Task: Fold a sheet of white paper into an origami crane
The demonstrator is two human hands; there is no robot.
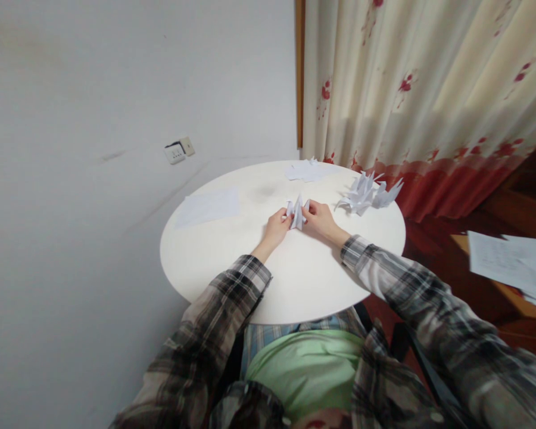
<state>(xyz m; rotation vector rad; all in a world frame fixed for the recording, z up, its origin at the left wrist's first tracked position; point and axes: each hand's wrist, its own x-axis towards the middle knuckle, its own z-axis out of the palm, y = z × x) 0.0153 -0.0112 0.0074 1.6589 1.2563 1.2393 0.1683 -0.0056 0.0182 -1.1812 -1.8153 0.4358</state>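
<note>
A small folded white paper figure (297, 213) stands between my two hands near the middle of the round white table (232, 262). My left hand (277, 224) pinches its left side, fingers closed on the paper. My right hand (319, 218) pinches its right side in the same way. Both forearms in plaid sleeves rest over the table's near half.
A pile of finished folded paper figures (368, 193) lies to the right of my hands. A flat white sheet (209, 206) lies at the table's left, more sheets (306, 171) at the far edge. Curtain (411, 89) behind; papers (511, 262) on a wooden surface at right.
</note>
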